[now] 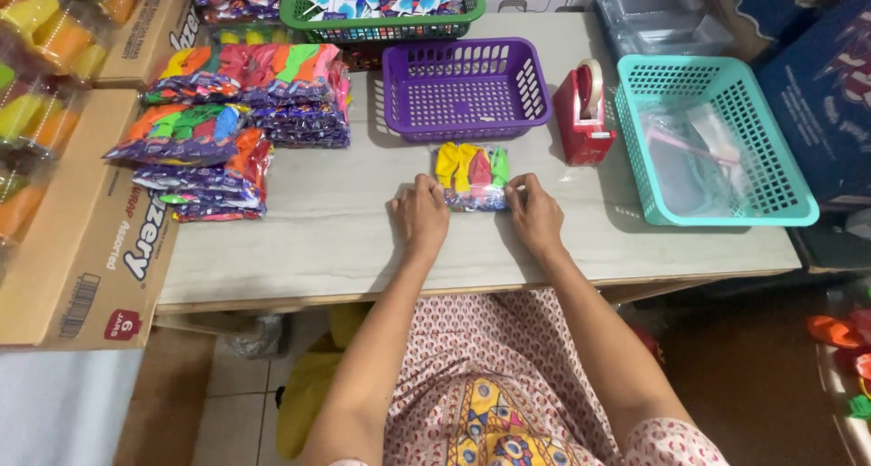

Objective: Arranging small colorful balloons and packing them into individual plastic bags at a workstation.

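A small clear packet of coloured balloons (473, 173) lies flat on the pale table (318, 230) in front of me. My left hand (419, 214) presses on the packet's lower left corner with curled fingers. At the lower right corner, my right hand (535, 214) pinches the packet's edge between thumb and fingers. Both hands rest on the table top.
An empty purple basket (464, 89) stands just behind the packet, a red tape dispenser (582, 114) to its right. A teal basket (717, 139) holds clear bags. Stacked balloon packets (227, 126) lie at the left, a green basket (381, 8) behind, cardboard boxes (82, 248) far left.
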